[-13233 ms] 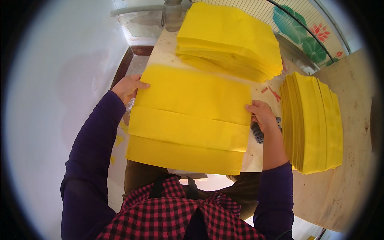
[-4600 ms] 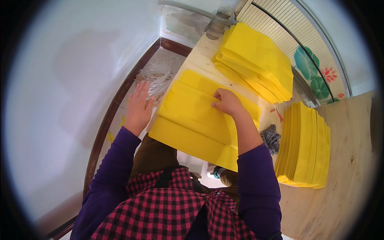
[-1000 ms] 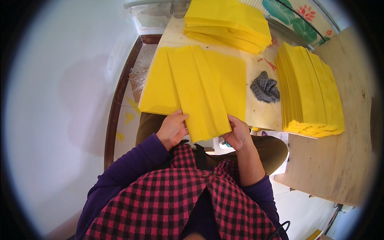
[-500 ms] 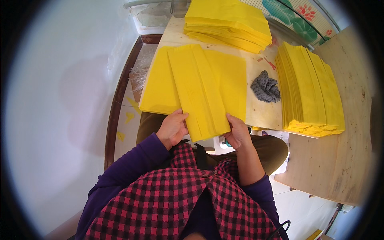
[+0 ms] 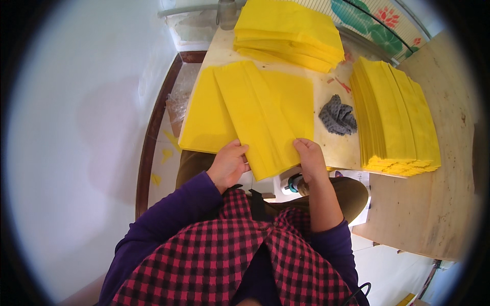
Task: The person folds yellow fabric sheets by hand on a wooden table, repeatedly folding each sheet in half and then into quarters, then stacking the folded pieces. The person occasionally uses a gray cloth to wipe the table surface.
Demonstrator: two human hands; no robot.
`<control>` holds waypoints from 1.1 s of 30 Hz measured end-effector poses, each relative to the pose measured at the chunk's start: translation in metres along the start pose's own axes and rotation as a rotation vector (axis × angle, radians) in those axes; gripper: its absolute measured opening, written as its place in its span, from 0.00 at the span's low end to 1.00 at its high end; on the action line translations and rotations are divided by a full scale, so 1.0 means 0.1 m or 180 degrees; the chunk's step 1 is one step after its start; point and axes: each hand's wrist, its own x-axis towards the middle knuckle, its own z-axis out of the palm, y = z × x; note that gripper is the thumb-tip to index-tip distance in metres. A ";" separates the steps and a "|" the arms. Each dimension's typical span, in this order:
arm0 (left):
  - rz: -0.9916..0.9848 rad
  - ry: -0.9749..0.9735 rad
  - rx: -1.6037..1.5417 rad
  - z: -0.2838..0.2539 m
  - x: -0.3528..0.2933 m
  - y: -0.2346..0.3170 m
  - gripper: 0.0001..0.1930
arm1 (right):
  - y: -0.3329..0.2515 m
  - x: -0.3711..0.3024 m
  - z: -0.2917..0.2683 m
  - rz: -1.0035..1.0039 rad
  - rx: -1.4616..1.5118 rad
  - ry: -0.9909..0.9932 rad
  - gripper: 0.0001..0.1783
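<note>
A folded strip of yellow fabric [image 5: 252, 112] slants across a flat yellow sheet [image 5: 204, 115] on the wooden table. Its near end juts past the table's front edge, over my lap. My left hand [image 5: 230, 162] pinches the left side of that near end between thumb and fingers. On the opposite side, my right hand [image 5: 310, 157] grips the right corner, thumb on top. The fingers under the fabric are partly hidden.
Behind lies a thick pile of yellow fabric [image 5: 291, 35]. At the right stands a tall stack of folded yellow pieces [image 5: 393, 117], with a crumpled grey cloth [image 5: 338, 115] beside it. A bottle [image 5: 227, 14] stands at the back left; a white wall [image 5: 76, 127] rises on the left.
The near end of the folded fabric has shifted slightly right, with both hands still on it. My right hand sits a little higher on its corner.
</note>
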 end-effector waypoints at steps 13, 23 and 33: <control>0.0014 0.0405 0.0714 -0.07 -0.03 0.07 0.09 | 0.00 0.55 -0.22 -0.0782 -0.1148 0.0257 0.14; 0.3086 -0.0412 0.4437 0.22 0.46 0.46 0.17 | 0.08 0.63 -0.25 -0.1168 -0.1288 0.0423 0.12; 0.2783 -0.1243 0.6415 0.43 1.05 0.28 0.26 | 0.10 0.56 -0.23 -0.1682 -0.1702 0.0709 0.11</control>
